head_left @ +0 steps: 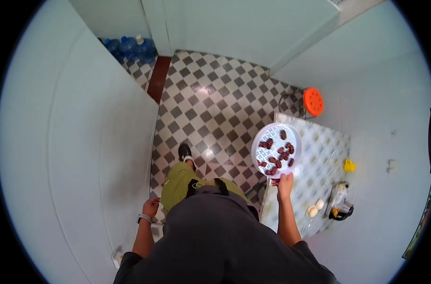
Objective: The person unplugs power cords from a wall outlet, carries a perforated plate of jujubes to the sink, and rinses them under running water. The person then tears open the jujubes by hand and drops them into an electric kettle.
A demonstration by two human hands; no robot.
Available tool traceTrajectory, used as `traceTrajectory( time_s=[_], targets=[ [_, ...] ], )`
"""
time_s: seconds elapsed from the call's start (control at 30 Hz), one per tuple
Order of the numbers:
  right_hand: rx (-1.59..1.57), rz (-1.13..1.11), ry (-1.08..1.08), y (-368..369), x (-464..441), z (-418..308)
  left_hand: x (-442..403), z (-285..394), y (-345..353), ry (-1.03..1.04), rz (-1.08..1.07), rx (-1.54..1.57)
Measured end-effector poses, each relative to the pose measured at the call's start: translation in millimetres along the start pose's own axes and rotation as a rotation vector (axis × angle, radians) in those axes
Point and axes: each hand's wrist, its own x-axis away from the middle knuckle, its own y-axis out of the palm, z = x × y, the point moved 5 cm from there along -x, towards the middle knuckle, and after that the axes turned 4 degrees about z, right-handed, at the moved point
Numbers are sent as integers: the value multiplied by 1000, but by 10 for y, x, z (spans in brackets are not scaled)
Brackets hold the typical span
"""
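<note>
Right hand (285,185): gripping the near rim of one round, shallow, white perforated basket (254,151). Basket: directly ahead of that hand, slightly to its left; no long axis, being round; over the left edge of the pale, patterned worktop (310,180), though contact with it cannot be told. Contents: dark red, wrinkled oval fruits (283,135), probably dried dates, scattered loosely. Left hand (150,207): well apart, the farther of the two, low beside the leg; fingers partly curled, whether holding anything cannot be told.
</note>
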Motion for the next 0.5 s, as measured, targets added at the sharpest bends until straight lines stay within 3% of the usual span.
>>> traceTrajectory(
  time_s=[0.1,0.27,0.3,0.5],
  targets=[
    [-28,-164,-34,1040,-316,-829,-728,829,-407,207,85,-71],
    [-10,-461,-43,2937,-803,-1899,-1587,2562,-1249,323,186,53],
    [7,-508,-79,2910,-912,-2104,-1434,2919,-1166,382,197,72],
    [313,-693,-285,4808,-1620,-3193,-2424,4065,-1554,415,299,95]
  ],
)
